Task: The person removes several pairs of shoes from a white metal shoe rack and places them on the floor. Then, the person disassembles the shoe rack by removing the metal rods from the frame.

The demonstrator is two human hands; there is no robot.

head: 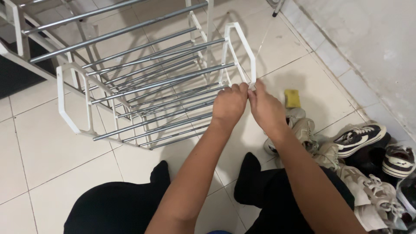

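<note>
Nearest the camera, the person's knees in black trousers [121,208] frame both forearms, which extend forward over the white tiled floor [47,143]. To the right of the legs lies a heap of shoes, including beige sneakers [299,130] and a dark sneaker with white stripes [359,138]. The left hand [229,105] and the right hand [265,106] meet side by side, touching, with fingers curled closed around the lower corner of the white end frame [240,52] of a shoe rack [151,86]. The rack lies tipped on the floor, its grey metal rods [164,82] running leftward to a second white end frame [71,99]. Just beyond the right hand sits a small yellow sponge [291,98]; a pale wall [368,47] rises at far right.
</note>
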